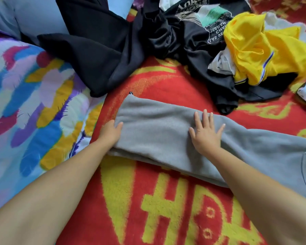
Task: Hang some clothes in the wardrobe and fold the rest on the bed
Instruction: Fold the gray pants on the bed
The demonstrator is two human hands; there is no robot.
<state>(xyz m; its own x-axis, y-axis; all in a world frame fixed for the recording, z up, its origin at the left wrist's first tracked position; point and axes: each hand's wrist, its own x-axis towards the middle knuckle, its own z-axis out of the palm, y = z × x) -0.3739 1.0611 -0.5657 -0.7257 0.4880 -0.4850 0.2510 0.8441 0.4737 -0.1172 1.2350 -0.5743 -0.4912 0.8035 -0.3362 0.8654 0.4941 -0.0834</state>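
Both hands — left hand, right hand — press grey garment.

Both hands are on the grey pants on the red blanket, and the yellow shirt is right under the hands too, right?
Not quite. The head view shows the left hand and right hand on the grey pants on the red blanket, but the yellow shirt lies apart, in the pile beyond them.

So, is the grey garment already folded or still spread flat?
Partly folded: the grey garment lies doubled into a long band with layered edges under the left hand; the right hand presses it flat.
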